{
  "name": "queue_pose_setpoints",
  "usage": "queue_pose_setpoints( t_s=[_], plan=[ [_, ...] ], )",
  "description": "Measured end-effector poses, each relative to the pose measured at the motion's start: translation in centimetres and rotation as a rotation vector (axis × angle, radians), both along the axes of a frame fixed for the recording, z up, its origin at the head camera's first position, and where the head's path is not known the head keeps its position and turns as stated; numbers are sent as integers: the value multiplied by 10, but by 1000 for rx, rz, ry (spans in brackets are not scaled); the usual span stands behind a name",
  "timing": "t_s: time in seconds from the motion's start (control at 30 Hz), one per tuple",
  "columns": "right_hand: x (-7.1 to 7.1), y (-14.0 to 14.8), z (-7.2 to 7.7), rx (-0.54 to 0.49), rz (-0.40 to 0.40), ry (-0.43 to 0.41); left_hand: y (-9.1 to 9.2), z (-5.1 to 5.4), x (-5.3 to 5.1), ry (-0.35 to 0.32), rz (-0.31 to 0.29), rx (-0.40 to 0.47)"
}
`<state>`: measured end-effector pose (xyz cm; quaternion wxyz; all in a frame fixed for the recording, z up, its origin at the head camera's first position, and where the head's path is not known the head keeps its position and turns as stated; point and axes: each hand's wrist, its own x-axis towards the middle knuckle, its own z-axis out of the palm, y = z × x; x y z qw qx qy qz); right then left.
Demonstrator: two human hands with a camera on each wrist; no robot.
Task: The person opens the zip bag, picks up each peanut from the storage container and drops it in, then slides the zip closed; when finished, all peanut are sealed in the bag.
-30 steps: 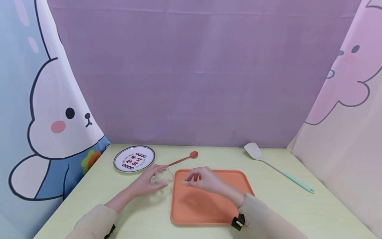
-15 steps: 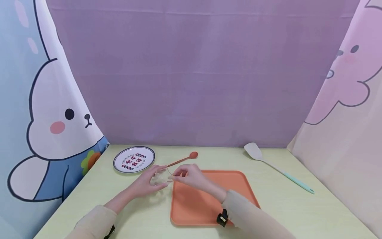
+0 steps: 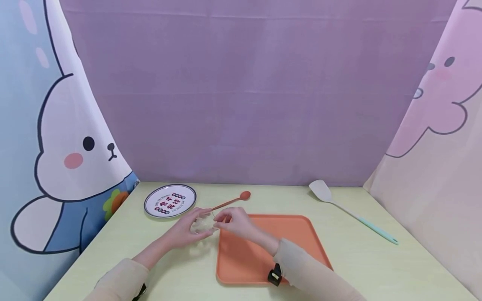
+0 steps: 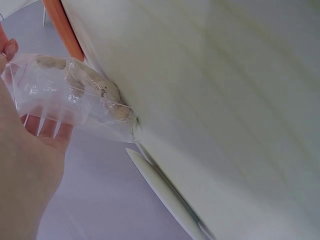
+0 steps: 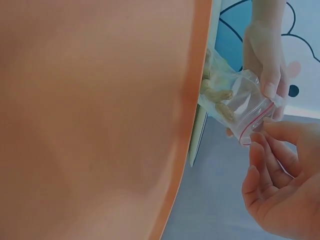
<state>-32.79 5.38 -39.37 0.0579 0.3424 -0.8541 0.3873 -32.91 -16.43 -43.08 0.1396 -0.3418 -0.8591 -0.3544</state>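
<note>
My left hand (image 3: 184,230) holds a clear zip bag (image 3: 202,223) above the table, left of the orange tray. In the left wrist view several peanuts (image 4: 100,87) lie inside the bag, one nearer its mouth. The right wrist view shows the red zip line (image 5: 257,121) along the bag's mouth. Thumb and bent fingers of my right hand (image 3: 235,222) meet that mouth, over the tray's left edge. Whether a peanut, the bag's lip or nothing is between those fingertips is hidden.
The orange tray (image 3: 260,267) lies under my right forearm. A white plate with red lettering (image 3: 177,212) sits at the back left, near a red spoon (image 3: 244,195). A spatula with a mint handle (image 3: 376,228) lies to the right. A purple curtain (image 3: 241,104) closes the back.
My right hand has moved left from over the tray to the bag's mouth. A small tan piece showed at its fingertips earlier. The left hand and bag have stayed in place.
</note>
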Motion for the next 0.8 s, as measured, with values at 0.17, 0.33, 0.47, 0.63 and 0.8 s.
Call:
queue_pose_setpoints(
  t_s=[0.17,0.33,0.47,0.63,0.8],
  plan=[
    [1,4,-2,-9,18,13,1,-1,1,3,21,-8],
    [4,8,0,42,63,-41,1,-1,1,-2,42,6],
    [5,10,1,83,99,-112,1,0,1,3,49,26],
    [5,6,0,59,126,-150,1,1,3,18,42,16],
    [5,3,2,12,133,-129,1,6,2,20,21,24]
  ],
)
